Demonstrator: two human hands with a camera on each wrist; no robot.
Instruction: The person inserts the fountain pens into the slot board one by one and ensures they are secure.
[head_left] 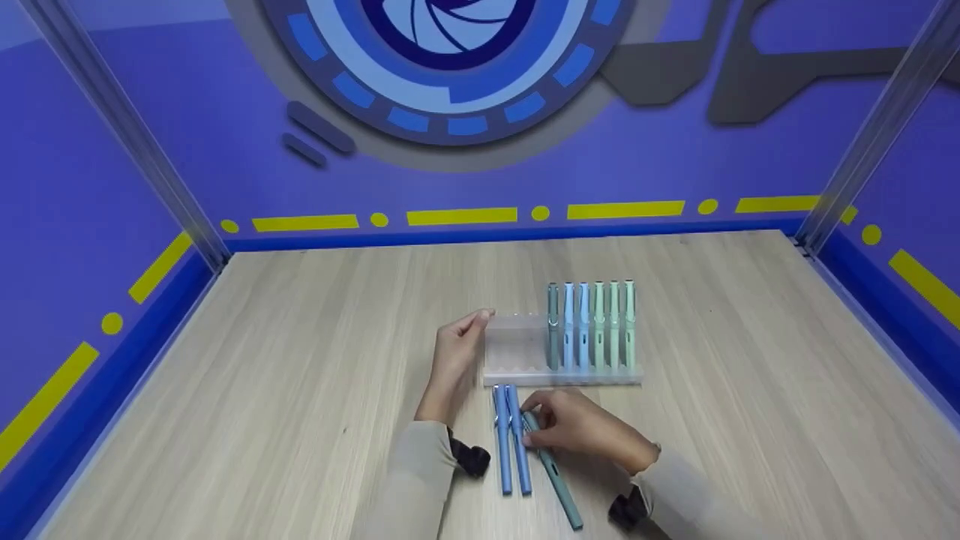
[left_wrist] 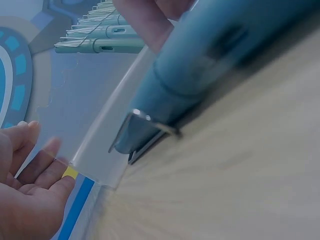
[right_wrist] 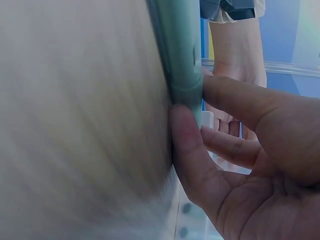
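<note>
A clear plastic pen rack [head_left: 516, 345] stands on the table, with pens upright in its right part: one dark green pen [head_left: 553, 330], two light blue pens [head_left: 576, 330] and three pale green pens [head_left: 614, 330]. My left hand [head_left: 454, 358] holds the rack's upper left corner; in the left wrist view its fingers [left_wrist: 37, 172] meet the rack's clear edge. Before the rack, my right hand [head_left: 581, 427] pinches a dark green pen [head_left: 559, 484] between thumb and fingers, near its clip end. In the right wrist view this pen [right_wrist: 180, 45] lies along the tabletop.
Two blue pens [head_left: 504, 457] lie side by side on the wooden table [head_left: 300, 390], just left of the right hand. Blue printed panels [head_left: 480, 180] enclose the table's back and sides, with metal posts [head_left: 142, 142] at the corners.
</note>
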